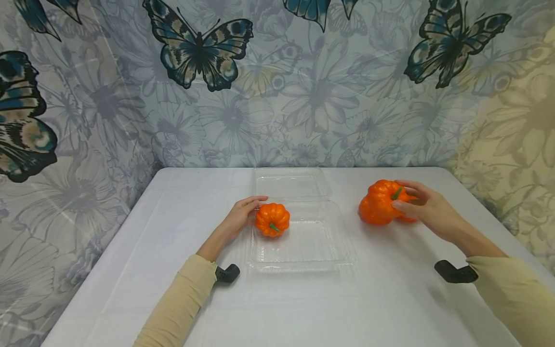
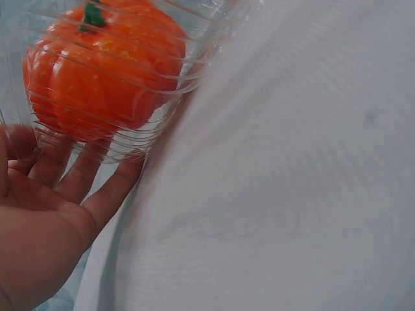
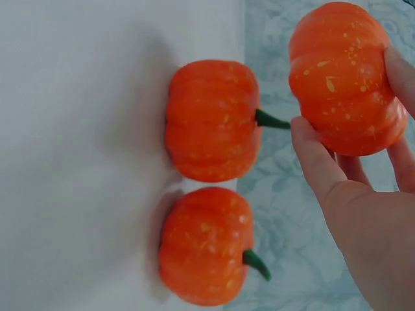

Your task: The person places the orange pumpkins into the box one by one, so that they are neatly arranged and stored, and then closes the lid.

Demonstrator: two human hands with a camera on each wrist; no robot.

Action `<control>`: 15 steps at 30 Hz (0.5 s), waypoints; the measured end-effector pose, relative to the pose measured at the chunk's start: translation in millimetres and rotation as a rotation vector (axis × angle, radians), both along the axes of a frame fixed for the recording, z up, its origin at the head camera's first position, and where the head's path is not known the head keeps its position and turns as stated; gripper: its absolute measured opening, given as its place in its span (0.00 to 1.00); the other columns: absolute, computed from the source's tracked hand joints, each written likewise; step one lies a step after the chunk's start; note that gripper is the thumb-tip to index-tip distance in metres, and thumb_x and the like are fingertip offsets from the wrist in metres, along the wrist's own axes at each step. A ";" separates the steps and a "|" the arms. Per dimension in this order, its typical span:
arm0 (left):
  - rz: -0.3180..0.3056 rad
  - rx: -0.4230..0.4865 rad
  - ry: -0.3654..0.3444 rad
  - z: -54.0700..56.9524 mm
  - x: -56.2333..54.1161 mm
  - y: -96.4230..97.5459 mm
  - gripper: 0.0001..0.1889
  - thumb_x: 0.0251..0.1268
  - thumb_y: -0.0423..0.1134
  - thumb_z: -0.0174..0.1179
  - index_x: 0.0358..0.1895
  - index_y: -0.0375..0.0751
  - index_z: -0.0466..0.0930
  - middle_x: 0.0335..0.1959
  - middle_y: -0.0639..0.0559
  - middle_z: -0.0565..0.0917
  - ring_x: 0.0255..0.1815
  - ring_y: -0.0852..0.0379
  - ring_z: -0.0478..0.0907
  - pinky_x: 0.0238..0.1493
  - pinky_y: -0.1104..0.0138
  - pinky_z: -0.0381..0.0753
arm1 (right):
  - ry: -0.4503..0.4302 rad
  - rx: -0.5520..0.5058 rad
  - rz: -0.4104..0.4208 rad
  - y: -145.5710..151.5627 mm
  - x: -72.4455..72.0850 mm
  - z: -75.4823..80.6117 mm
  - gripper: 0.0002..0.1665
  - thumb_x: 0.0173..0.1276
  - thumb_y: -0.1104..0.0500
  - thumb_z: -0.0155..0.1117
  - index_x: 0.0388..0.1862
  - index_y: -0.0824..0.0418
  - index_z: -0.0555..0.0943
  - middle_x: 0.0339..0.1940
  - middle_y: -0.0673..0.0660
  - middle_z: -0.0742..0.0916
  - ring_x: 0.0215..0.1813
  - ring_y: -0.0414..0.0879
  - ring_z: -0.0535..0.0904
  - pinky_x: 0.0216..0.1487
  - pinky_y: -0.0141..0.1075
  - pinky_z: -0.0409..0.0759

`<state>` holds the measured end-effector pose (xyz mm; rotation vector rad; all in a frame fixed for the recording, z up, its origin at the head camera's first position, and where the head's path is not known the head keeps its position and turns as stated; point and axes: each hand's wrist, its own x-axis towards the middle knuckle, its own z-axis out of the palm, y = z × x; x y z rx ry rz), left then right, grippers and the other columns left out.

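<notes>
A clear plastic clamshell box (image 1: 303,250) lies on the table with its lid (image 1: 290,184) folded back behind the tray. One small orange pumpkin (image 1: 272,217) with a green stem sits in the tray's left part. My left hand (image 1: 240,217) touches the tray's left wall from outside, its fingers (image 2: 117,194) extended and spread against the ribbed plastic. To the right, my right hand (image 1: 427,212) grips a second pumpkin (image 3: 343,78) between thumb and fingers, lifted off the table. Two more pumpkins, one (image 3: 211,120) beside the other (image 3: 204,246), stand on the table below it.
A white cloth covers the table (image 1: 195,299). Behind and at both sides hangs a butterfly-and-flower patterned fabric (image 1: 303,120). Black bands with mounts (image 1: 456,272) sit at both wrists, by the beige sleeves.
</notes>
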<state>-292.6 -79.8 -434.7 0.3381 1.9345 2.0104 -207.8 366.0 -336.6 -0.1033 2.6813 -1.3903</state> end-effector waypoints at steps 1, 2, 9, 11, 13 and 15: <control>0.000 0.000 0.000 -0.1 -0.1 -0.1 0.20 0.78 0.38 0.41 0.65 0.31 0.69 0.62 0.37 0.72 0.59 0.46 0.72 0.58 0.58 0.73 | 0.010 0.008 0.001 -2.3 -1.3 1.0 0.42 0.69 0.48 0.61 0.76 0.50 0.55 0.73 0.72 0.55 0.68 0.67 0.57 0.50 0.34 0.75; -0.001 -0.002 0.001 0.0 0.0 -0.1 0.20 0.78 0.38 0.41 0.65 0.31 0.69 0.62 0.37 0.72 0.59 0.46 0.72 0.58 0.58 0.73 | 0.021 0.019 0.003 -4.6 -2.4 2.0 0.42 0.68 0.48 0.62 0.76 0.50 0.55 0.73 0.72 0.56 0.68 0.68 0.58 0.52 0.36 0.75; -0.008 -0.003 0.000 0.6 0.1 -0.1 0.21 0.78 0.38 0.41 0.65 0.30 0.67 0.63 0.37 0.71 0.61 0.45 0.71 0.59 0.57 0.72 | 0.053 0.001 0.020 -22.8 -10.2 5.2 0.43 0.66 0.47 0.64 0.75 0.53 0.57 0.72 0.70 0.60 0.66 0.67 0.63 0.46 0.29 0.78; -0.006 -0.001 0.000 0.8 0.4 0.0 0.21 0.78 0.38 0.41 0.65 0.30 0.68 0.63 0.37 0.72 0.61 0.45 0.71 0.59 0.57 0.72 | 0.053 -0.017 0.033 -27.9 -11.3 6.4 0.43 0.66 0.49 0.64 0.75 0.56 0.57 0.71 0.70 0.60 0.65 0.68 0.64 0.46 0.30 0.78; -0.004 0.002 0.000 0.8 0.8 -0.1 0.21 0.78 0.38 0.41 0.65 0.31 0.68 0.63 0.37 0.72 0.60 0.45 0.71 0.59 0.57 0.72 | 0.054 -0.041 0.044 -32.9 -12.5 6.8 0.42 0.67 0.50 0.64 0.74 0.58 0.57 0.71 0.69 0.61 0.65 0.67 0.65 0.47 0.33 0.79; -0.001 0.003 0.003 0.5 0.8 -0.4 0.20 0.78 0.38 0.41 0.65 0.31 0.68 0.62 0.37 0.72 0.60 0.45 0.71 0.58 0.57 0.73 | 0.058 -0.050 0.051 -37.5 -13.4 7.1 0.42 0.67 0.51 0.64 0.74 0.58 0.58 0.71 0.69 0.62 0.65 0.67 0.66 0.47 0.33 0.79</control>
